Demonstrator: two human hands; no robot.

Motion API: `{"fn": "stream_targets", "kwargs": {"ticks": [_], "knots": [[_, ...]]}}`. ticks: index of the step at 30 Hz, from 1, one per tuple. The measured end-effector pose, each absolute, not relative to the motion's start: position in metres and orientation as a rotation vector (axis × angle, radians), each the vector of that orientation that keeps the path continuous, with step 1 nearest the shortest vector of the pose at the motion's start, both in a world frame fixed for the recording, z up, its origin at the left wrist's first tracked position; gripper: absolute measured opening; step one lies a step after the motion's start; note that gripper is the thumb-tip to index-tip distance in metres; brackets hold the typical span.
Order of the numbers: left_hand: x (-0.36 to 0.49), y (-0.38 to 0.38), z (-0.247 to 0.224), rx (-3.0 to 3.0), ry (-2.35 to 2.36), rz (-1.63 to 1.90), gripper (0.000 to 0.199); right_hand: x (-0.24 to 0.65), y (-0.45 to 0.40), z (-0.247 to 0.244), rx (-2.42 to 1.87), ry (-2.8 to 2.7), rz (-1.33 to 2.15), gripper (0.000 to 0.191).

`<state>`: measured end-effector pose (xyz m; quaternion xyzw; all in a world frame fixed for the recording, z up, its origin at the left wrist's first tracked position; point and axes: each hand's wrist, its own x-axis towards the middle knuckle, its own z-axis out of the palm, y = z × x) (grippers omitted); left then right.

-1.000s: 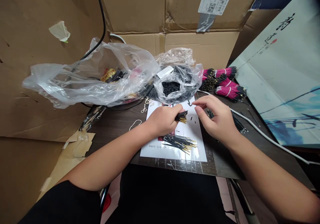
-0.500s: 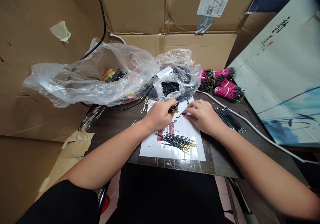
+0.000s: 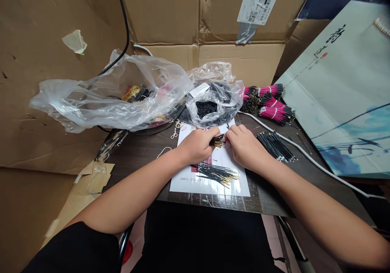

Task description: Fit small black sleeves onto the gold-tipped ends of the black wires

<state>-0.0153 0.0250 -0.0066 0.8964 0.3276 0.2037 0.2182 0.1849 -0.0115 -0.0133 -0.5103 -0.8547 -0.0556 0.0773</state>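
My left hand (image 3: 199,144) is wrapped round a bundle of black wires with gold tips (image 3: 217,141), which point right. Close beside those tips, the fingers of my right hand (image 3: 243,146) are pinched together; whatever they hold is too small to make out. Under both hands lies a white printed sheet (image 3: 183,185). A loose pile of black wires with gold ends (image 3: 216,173) rests on its lower part. Beyond the hands, an opened clear bag (image 3: 231,106) holds many small black pieces (image 3: 207,109).
Pink and black wire bundles (image 3: 276,112) sit at the back right. Black wires with silver tips (image 3: 276,146) lie right of my right hand, by a white cable (image 3: 319,161). A large clear plastic bag (image 3: 122,106) covers the back left. Cardboard (image 3: 243,59) stands behind.
My right hand has come nearer the bundle in my left hand, and its fingers have closed up beside the tips. The left hand has shifted slightly right, still gripping the bundle.
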Motion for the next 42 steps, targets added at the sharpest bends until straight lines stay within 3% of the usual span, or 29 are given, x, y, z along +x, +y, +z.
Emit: {"fn": "stream_targets", "kwargs": {"ticks": [11, 29, 32, 36, 42], "knots": [[-0.016, 0.018, -0.005, 2.472, 0.778, 0.57, 0.02, 0.175, -0.028, -0.003, -1.185, -2.265, 0.058, 0.017], [-0.017, 0.014, -0.008, 2.378, 0.709, 0.785, 0.01, 0.171, -0.039, 0.003, -1.239, -1.7, 0.563, 0.01], [-0.017, 0.015, -0.007, 2.381, 0.715, 0.794, 0.011, 0.169, -0.04, 0.002, -1.21, -1.625, 0.637, 0.017], [-0.018, 0.015, -0.006, 2.4, 0.722, 0.718, 0.011, 0.169, -0.04, 0.001, -1.182, -1.617, 0.631, 0.028], [-0.015, 0.016, -0.01, 2.345, 0.695, 0.862, 0.009, 0.173, -0.038, 0.001, -1.173, -1.733, 0.534, 0.019]]}}
